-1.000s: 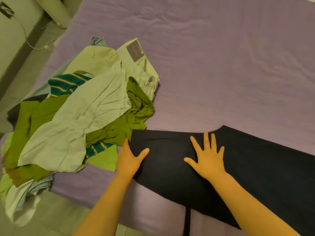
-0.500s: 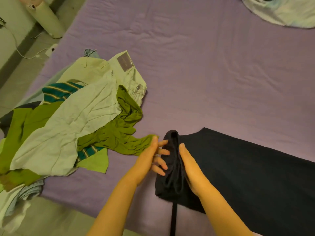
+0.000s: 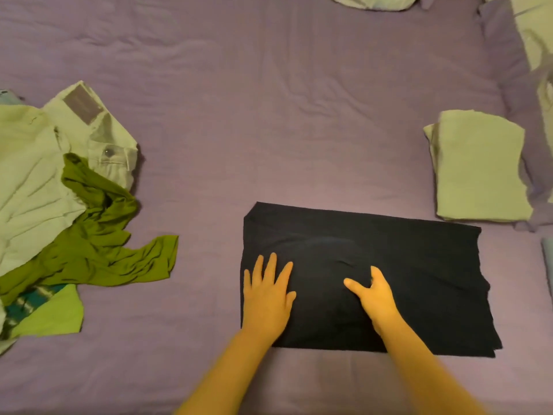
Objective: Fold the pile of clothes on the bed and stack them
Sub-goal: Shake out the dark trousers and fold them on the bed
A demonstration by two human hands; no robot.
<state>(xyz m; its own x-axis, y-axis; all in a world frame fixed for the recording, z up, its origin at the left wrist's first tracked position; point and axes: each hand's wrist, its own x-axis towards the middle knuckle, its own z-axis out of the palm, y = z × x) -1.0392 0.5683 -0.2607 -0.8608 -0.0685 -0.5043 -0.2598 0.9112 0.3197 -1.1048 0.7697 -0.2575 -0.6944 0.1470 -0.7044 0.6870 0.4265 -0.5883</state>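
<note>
A black garment [image 3: 404, 259] lies folded into a flat rectangle on the purple bed sheet [image 3: 269, 115]. My left hand [image 3: 266, 295] presses flat on its left end with fingers spread. My right hand [image 3: 374, 298] rests on the middle of the garment, thumb out, its fingers partly hidden. At the left lies the unfolded pile [image 3: 45, 205]: pale green trousers [image 3: 98, 136], an olive green top [image 3: 98, 244], a lime and teal striped piece [image 3: 45, 310]. A folded pale green garment [image 3: 478, 166] sits at the right.
More pale cloth lies at the bed's top edge [image 3: 374, 1] and along the far right side [image 3: 535, 31]. A blue-grey edge of fabric [image 3: 549, 265] shows at the right border. Bare sheet stretches between the pile and the black garment.
The black garment's left end was lifted and folded over to the right, making a shorter rectangle. Both hands now lie on top of it. The view has shifted right.
</note>
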